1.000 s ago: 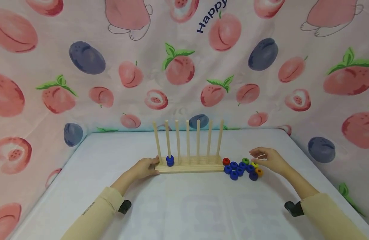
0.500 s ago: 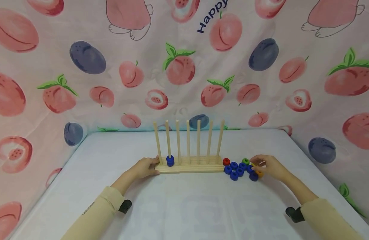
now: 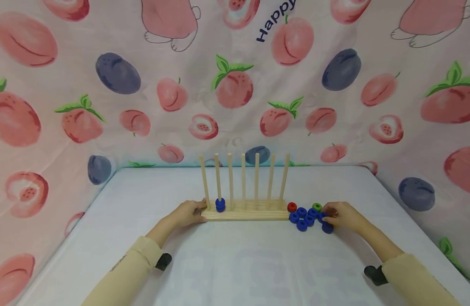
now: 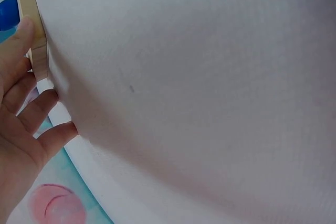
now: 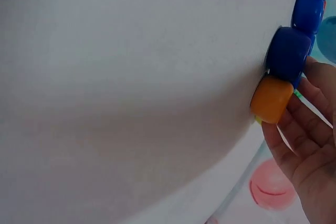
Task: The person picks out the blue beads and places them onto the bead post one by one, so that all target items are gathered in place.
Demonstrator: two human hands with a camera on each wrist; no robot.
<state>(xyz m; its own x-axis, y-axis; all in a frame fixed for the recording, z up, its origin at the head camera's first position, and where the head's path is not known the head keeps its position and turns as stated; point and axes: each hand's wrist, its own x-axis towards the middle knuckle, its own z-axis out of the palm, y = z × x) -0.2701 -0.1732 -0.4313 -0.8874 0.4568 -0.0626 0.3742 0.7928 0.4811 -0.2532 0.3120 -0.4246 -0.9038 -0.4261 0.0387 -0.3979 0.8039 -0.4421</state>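
Right hand [image 3: 343, 216] has come down to the beads [image 3: 310, 222], right of the rack [image 3: 246, 216]; cannot tell if it grips any, one-bead pinching seems best; left hand [image 3: 187, 213] grips the rack's left end

Backdrop [image 3: 204, 93], top, is showing pinkish-red and dark-blue fruit on pale pink; tablecloth [image 3: 250, 263], bottom, is looking white. Rack [image 3: 246, 216], centre, is looking tan. Right of centre, blue beads [image 3: 302, 225], red bead [image 3: 292, 207], green bead [image 3: 316, 207] are showing; orange bead [image 5: 272, 100] is showing, right edge of right wrist view.
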